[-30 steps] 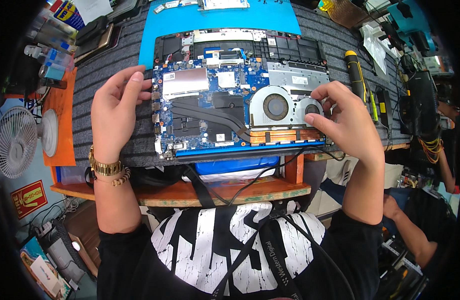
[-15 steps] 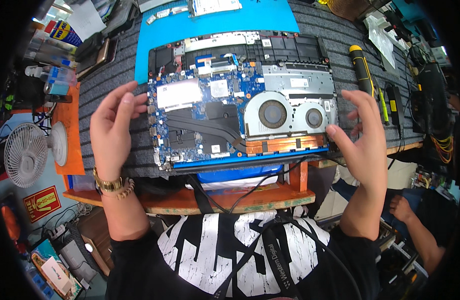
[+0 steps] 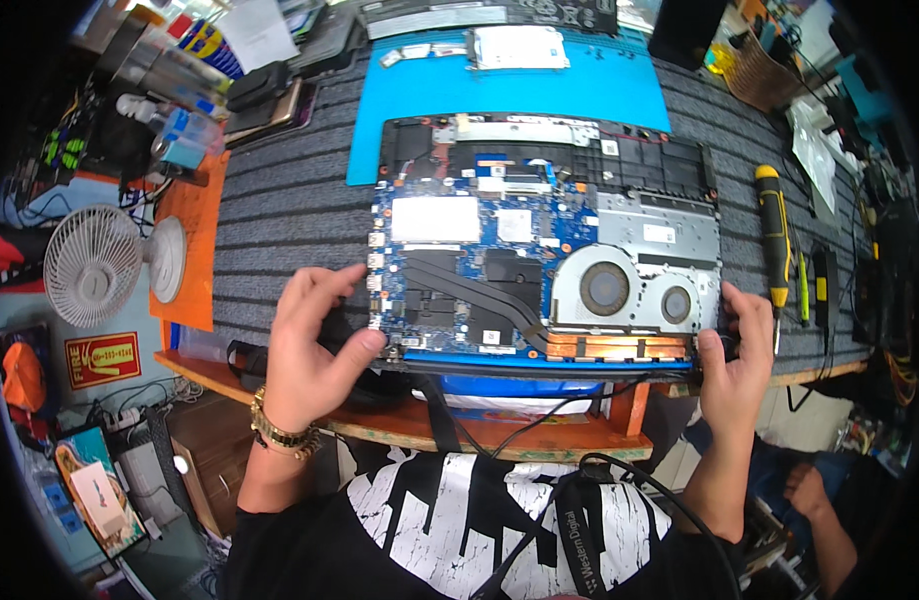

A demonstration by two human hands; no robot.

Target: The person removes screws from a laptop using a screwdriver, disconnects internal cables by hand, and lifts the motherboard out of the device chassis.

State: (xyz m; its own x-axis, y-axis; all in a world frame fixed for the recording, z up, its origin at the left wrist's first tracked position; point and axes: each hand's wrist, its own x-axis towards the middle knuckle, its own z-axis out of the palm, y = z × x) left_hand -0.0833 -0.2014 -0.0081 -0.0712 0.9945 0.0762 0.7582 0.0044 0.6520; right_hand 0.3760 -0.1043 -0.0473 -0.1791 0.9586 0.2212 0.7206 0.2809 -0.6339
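Laptop base (image 3: 544, 245), opened, on tabletop (image 3: 289, 200), long axis 9-to-3, between both hands, about equally near. Left hand (image 3: 319, 345) at its 8 o'clock, fingers wide; right hand (image 3: 734, 355) at 4 o'clock corner, grip can't tell.

Laptop frame (image 3: 679, 172): matt black plastic. Fan housing (image 3: 577, 296): smooth grey metal, satin. Heatsink (image 3: 619, 347): copper-coloured metal, glossy. Mat (image 3: 289, 205): grey ribbed cloth, rough, matt. Pad (image 3: 429, 105): smooth, low sheen. Shelf (image 3: 549, 437): wood, edge worn. Watch (image 3: 282, 430): polished gold-toned metal. Shirt (image 3: 314, 545): matt black cloth, white print cracked.
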